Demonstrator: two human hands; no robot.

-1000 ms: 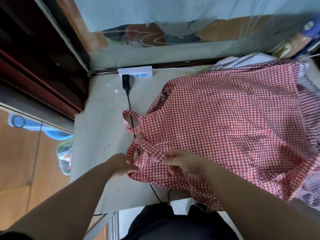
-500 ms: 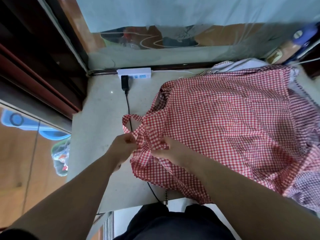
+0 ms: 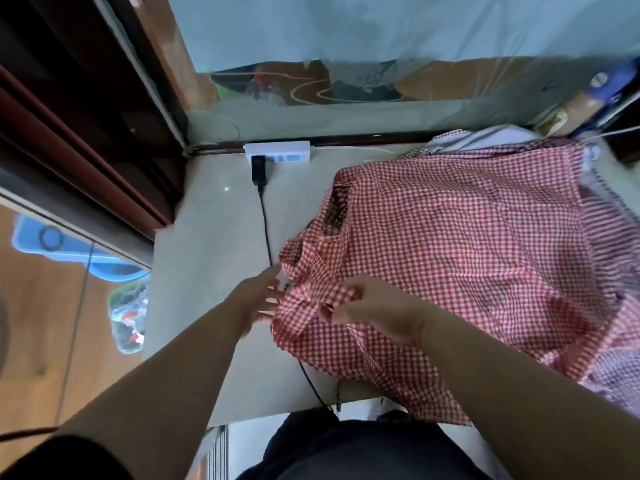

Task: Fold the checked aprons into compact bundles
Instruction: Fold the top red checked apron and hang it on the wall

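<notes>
Red checked apron [image 3: 450,254] spread on table [image 3: 214,271], near-left corner bunched. Right hand [image 3: 377,310] pinches fold there. Left hand [image 3: 258,299] has fingers straight, touching edge, gripping nothing. Step: gathering straps inward (early, seemingly). Next: lay them flat, clear of black cable [image 3: 265,223] underneath.

The apron [image 3: 450,258] is checked red and white

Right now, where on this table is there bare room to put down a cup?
The pale stone table is bare left of the black cable, from the white power strip to the front edge; a smaller wedge lies between cable and red-and-white checked apron. The right side is crowded: the apron covers it.
</notes>
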